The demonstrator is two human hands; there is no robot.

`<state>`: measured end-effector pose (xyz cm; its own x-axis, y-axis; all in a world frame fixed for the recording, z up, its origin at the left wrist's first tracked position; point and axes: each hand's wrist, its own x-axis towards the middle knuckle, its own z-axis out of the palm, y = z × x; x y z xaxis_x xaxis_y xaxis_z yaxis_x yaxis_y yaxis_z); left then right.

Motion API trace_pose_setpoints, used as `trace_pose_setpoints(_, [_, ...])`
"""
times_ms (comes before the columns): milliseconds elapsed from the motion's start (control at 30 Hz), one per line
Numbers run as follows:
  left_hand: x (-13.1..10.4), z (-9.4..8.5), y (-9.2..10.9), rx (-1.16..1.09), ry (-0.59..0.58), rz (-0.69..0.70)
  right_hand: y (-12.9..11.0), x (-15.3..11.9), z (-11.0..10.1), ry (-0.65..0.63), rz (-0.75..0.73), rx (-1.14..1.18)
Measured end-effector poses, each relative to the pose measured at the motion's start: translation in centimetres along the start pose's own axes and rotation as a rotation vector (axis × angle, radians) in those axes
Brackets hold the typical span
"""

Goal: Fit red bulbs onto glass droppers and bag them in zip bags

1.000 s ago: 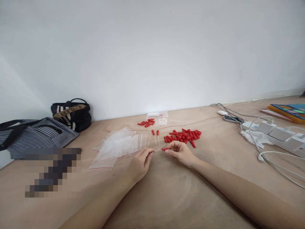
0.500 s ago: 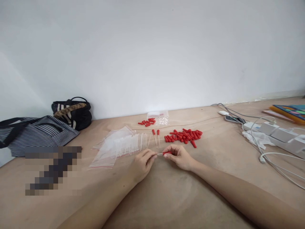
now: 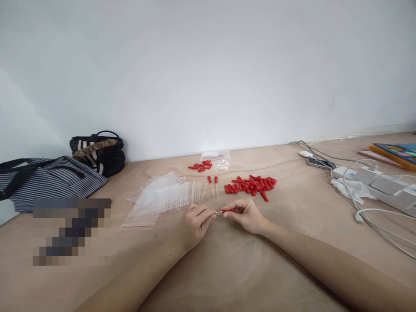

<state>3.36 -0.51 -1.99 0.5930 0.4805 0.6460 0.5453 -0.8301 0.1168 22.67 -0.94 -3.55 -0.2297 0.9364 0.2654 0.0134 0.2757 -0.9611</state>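
Observation:
My left hand (image 3: 197, 222) is closed in a pinch on a clear glass dropper tube (image 3: 219, 212). Facing it, my right hand (image 3: 246, 216) grips a red rubber bulb (image 3: 229, 210) between thumb and fingers. The tube's end meets the bulb's mouth; how deep it sits inside I cannot tell. Just beyond lie two droppers with red bulbs (image 3: 213, 187), side by side. A pile of loose red bulbs (image 3: 255, 185) is behind my right hand. Several bare glass tubes (image 3: 177, 196) lie in a row on clear zip bags (image 3: 143, 208) to the left.
By the wall are a small group of red bulbs (image 3: 200, 165) and a clear bag with tubes (image 3: 221, 163). A striped bag (image 3: 55, 184) and a black bag (image 3: 110, 156) stand at left. White power strips (image 3: 386, 186) and cables occupy the right. A blurred patch (image 3: 73, 232) covers something at left.
Both hands stay close together with the tube and bulb between them. The left hand has shifted very slightly right; the loose bulbs and tubes on the table have not moved.

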Motion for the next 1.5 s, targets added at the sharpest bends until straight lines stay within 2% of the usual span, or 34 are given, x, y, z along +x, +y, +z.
trace_pose_setpoints(433, [-0.1,0.3,0.5,-0.016,-0.030,-0.038,-0.1,-0.1,0.5,-0.047,-0.055,-0.087])
trace_pose_setpoints(567, [0.0,0.3,0.7,-0.030,-0.034,-0.061,-0.1,0.1,0.6,-0.080,-0.022,-0.065])
trace_pose_setpoints(667, [0.3,0.1,0.8,-0.065,-0.073,-0.132,-0.1,0.3,0.1,-0.049,-0.017,-0.092])
trace_pose_setpoints(767, [0.9,-0.4,0.4,-0.102,-0.076,-0.242,-0.3,0.5,-1.1,0.072,-0.062,-0.167])
trace_pose_setpoints(867, [2.2,-0.8,-0.7,-0.087,-0.072,-0.464,-0.5,0.7,-2.7,0.207,-0.086,-0.249])
trace_pose_setpoints(933, [3.3,-0.8,-1.8,-0.061,-0.124,-0.641,-0.7,0.7,-3.6,0.273,-0.097,-0.308])
trace_pose_setpoints(1000, [4.5,-0.4,-2.8,-0.034,-0.179,-0.752,-0.9,0.7,-4.2,0.313,-0.116,-0.378])
trace_pose_setpoints(1133, [6.3,1.0,-4.1,0.046,-0.205,-0.830,-1.3,0.8,-4.5,0.352,-0.162,-0.486])
trace_pose_setpoints(1233, [7.3,2.1,-4.3,0.131,-0.212,-0.864,-1.3,0.8,-4.5,0.331,-0.211,-0.541])
trace_pose_setpoints(1400, [8.1,3.5,-4.7,0.214,-0.268,-0.875,-1.1,0.8,-4.7,0.288,-0.313,-0.636])
trace_pose_setpoints(1500, [8.3,3.8,-5.0,0.241,-0.300,-0.855,-1.0,0.8,-4.7,0.257,-0.342,-0.666])
